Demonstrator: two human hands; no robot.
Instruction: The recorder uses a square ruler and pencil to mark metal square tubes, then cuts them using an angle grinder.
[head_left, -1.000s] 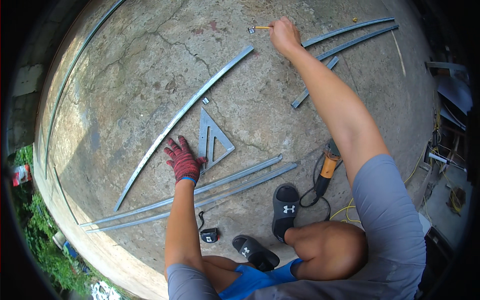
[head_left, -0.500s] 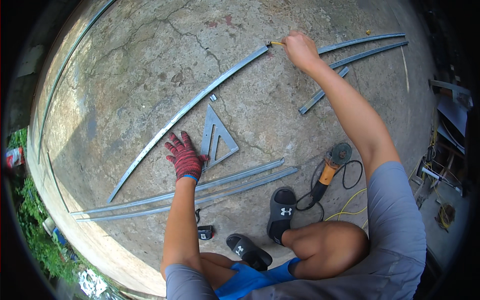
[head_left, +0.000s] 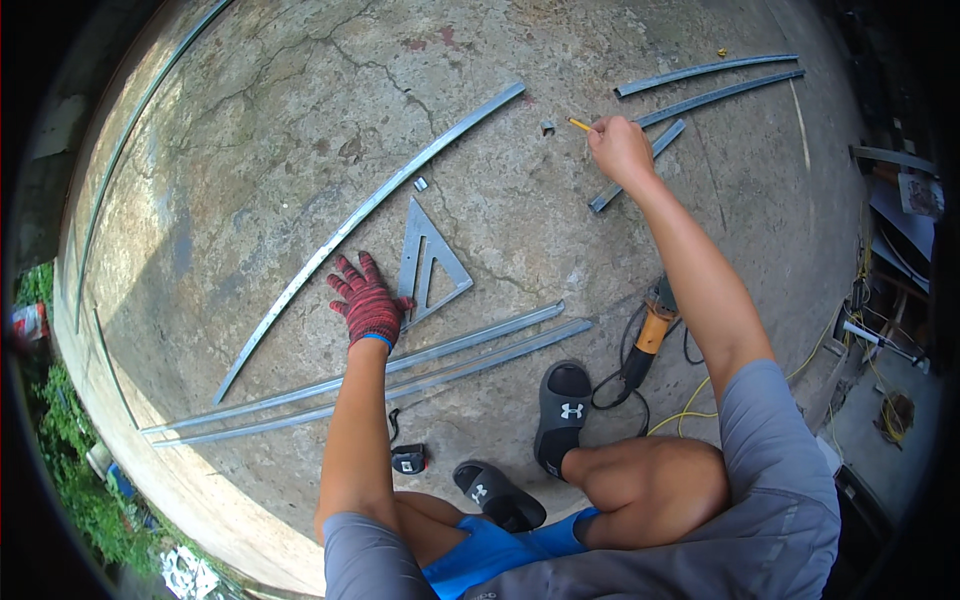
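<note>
My left hand [head_left: 367, 302], in a red and black knit glove, lies with fingers spread on the concrete. Its thumb is at the edge of a grey metal triangle square [head_left: 409, 262]. Just beyond the fingertips runs a long galvanized metal channel [head_left: 372, 205], slanting up to the right. My bare right hand [head_left: 620, 150] grips a yellow pencil [head_left: 579, 124], its end pointing left. Left of the pencil sits a small metal offcut [head_left: 547, 128], apart from the channel's far end. Another small metal piece [head_left: 420, 184] lies between the channel and the square.
Two more channels [head_left: 480, 334] lie nearer me. At right are two long channels [head_left: 710, 72] and a short one [head_left: 600, 200], partly behind my right hand. An orange angle grinder [head_left: 652, 330] with its cord and a tape measure [head_left: 408, 459] lie near my sandaled feet.
My right hand has drawn back from the channel's far end, down and to the right, still holding the pencil. The small offcut now lies off that end. My left hand stays by the square.
</note>
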